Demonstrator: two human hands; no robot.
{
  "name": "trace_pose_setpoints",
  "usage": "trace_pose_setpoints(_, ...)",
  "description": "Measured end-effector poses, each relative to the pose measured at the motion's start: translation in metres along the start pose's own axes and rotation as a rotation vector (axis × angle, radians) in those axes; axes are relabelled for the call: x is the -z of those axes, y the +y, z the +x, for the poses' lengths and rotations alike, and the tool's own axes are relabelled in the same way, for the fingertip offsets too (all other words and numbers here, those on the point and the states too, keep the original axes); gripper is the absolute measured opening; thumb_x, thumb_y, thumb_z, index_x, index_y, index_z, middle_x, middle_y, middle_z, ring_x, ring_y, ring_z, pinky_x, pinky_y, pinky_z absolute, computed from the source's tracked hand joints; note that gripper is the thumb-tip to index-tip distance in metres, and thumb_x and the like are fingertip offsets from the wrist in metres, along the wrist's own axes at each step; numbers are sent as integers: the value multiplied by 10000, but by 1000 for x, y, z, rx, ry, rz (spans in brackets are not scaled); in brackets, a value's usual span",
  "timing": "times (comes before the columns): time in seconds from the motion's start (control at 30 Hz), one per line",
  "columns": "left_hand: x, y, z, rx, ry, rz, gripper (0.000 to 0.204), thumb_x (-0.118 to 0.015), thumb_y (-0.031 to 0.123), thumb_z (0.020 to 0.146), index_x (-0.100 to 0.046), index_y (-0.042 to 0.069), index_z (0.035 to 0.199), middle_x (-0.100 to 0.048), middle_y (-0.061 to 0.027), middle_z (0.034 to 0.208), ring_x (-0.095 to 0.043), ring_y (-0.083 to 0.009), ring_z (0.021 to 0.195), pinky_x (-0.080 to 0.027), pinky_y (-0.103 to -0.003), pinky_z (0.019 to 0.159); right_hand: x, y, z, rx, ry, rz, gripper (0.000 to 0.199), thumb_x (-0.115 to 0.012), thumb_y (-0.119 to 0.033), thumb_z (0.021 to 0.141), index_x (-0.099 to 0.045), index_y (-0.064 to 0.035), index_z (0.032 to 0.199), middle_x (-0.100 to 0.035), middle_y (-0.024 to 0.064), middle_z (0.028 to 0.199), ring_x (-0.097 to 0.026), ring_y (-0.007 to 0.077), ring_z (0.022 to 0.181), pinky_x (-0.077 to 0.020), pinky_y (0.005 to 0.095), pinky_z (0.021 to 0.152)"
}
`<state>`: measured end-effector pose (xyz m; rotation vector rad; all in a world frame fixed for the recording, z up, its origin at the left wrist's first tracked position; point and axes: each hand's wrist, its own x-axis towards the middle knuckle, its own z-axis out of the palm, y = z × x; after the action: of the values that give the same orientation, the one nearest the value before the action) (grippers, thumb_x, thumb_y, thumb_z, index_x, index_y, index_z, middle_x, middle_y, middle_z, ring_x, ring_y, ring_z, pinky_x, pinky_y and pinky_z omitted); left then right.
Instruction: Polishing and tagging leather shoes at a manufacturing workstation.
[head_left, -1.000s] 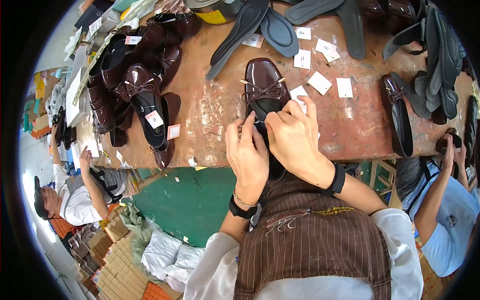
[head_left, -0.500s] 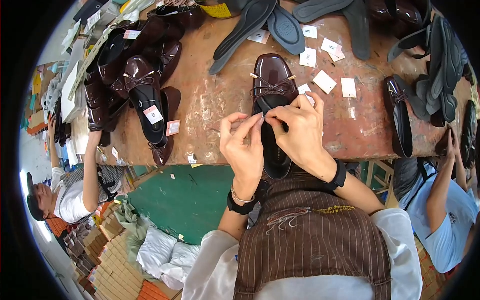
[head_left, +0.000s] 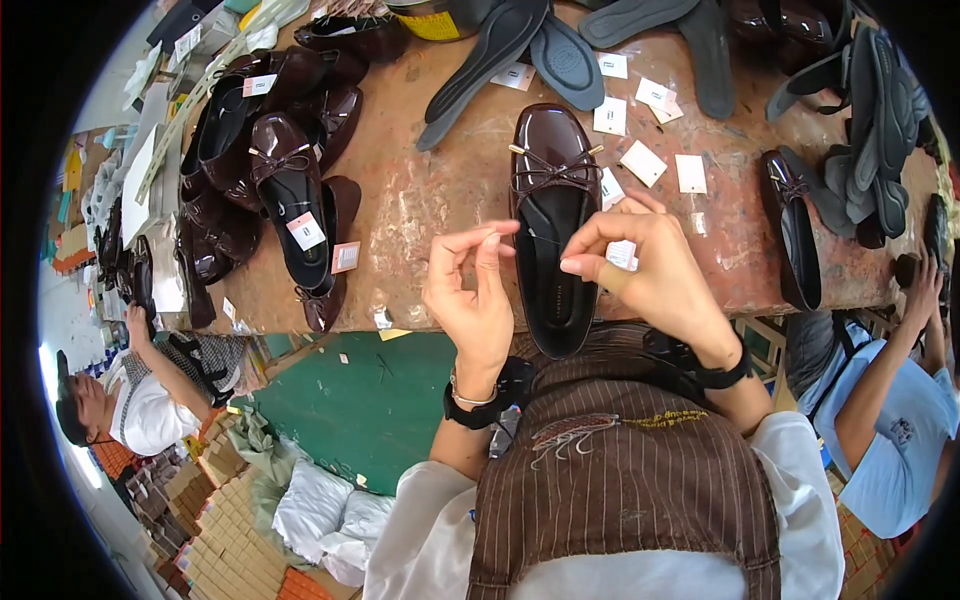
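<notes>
A glossy dark brown loafer (head_left: 548, 130) with a thin bow and gold-coloured tips lies on the table in front of me, toe pointing away, its black insole showing. My left hand (head_left: 468, 290) is at the shoe's left side, thumb and index finger curled close together. Over the right side of the opening, my right hand (head_left: 655, 270) pinches with thumb and index finger. Whatever either pinch holds is too thin to make out; a faint thread seems to run near the right fingertips. A white tag (head_left: 622, 256) shows partly below the right hand.
Similar shoes (head_left: 285, 170) are heaped at left, some with tags. Loose white tags (head_left: 690, 174) lie right of the loafer. Dark insoles (head_left: 490, 70) spread across the back and pile at right (head_left: 875, 130). Co-workers (head_left: 120, 390) stand at both sides.
My hands were close together over the shoe's opening and have moved apart, the right one farther right. The co-worker at left has shifted an arm back and holds a shoe.
</notes>
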<state>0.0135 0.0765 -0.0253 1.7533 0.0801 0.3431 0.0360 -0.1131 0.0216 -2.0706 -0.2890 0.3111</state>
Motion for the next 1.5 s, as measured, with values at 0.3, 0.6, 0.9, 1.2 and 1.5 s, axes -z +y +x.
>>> trace_pose_setpoints(0.3, 10, 7, 6, 325, -156, -394, 180, -614, 40, 964, -670, -55, 1106, -671, -114, 954, -652, -157, 784, -549, -269, 689, -3, 2, 3, -123, -33, 415, 107, -708, -79, 842, -758, -49, 932, -739, 77, 837, -659, 185, 836, -473, 336, 880)
trace_pose_setpoints(0.6, 15, 15, 2, 371, -288, -355, 253, -665, -35, 906, -666, -35, 1160, -694, -94, 951, -659, -140, 846, -559, -276, 769, -26, 6, 8, 151, 250, 51, 102, -787, -189, 783, -775, -116, 853, -642, 3, 808, -622, 189, 813, -332, 476, 1043)
trace_pose_setpoints(0.9, 13, 13, 1, 369, -290, -306, 329, -677, -47, 889, -613, -16, 1211, -707, -73, 933, -655, -121, 850, -535, -262, 800, -31, 13, 9, 179, 240, 81, 82, -791, -172, 777, -775, -121, 839, -673, 13, 813, -627, 200, 814, -337, 459, 1028)
trace_pose_setpoints(1.2, 9, 6, -3, 390, -237, -335, 357, -686, -40, 886, -569, -23, 1223, -709, -86, 904, -657, -128, 820, -522, -258, 773, -33, 11, 12, 141, 219, 115, 95, -797, -184, 774, -778, -107, 827, -695, 15, 802, -601, 209, 830, -346, 435, 1024)
trace_pose_setpoints(1.5, -2, 12, -1, 427, -202, -509, 334, -688, 0, 909, -554, 1, 1215, -716, -67, 902, -612, -73, 760, -475, -215, 661, -20, 10, 16, 90, 133, 238, 109, -800, -155, 774, -789, -101, 869, -710, 39, 795, -634, 175, 800, -436, 385, 931)
